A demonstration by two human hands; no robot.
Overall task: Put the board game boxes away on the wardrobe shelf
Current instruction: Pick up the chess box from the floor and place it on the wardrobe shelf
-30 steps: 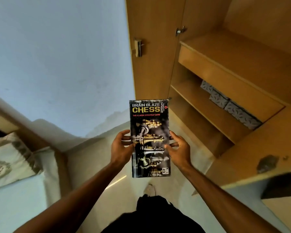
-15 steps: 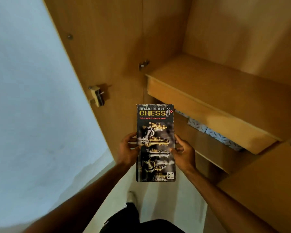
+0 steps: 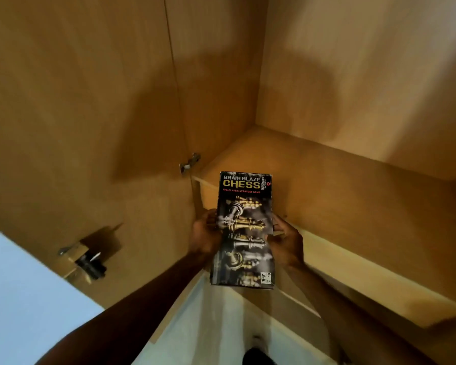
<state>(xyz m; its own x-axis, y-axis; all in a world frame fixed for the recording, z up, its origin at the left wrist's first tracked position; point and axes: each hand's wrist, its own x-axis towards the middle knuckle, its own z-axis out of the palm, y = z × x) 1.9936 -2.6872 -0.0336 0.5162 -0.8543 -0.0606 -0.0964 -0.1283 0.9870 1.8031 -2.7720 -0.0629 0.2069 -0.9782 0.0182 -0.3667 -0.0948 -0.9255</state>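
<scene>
Chess box point(image 3: 244, 227), printed face up, title end overlapping the front left corner of the wardrobe shelf point(image 3: 340, 196). Left grip point(image 3: 204, 237) and right grip point(image 3: 286, 242) hold its long edges, at the shelf's front edge. Hinge point(image 3: 189, 163) just left of shelf; open door point(image 3: 77, 127) further left.

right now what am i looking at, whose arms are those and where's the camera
There is no machine here. These are a person's two bare arms, seen from a wide-angle camera worn on their head, which looks forward and down. That is why the arms come in from the bottom edge.

The left hand and right hand each grip a long side of a chess box, cover facing the camera. It is held up in front of an open wooden wardrobe, with its far end near the front left corner of a shelf. It does not look set down yet.

On the left is the wardrobe's open door, with a metal latch on it.
</scene>
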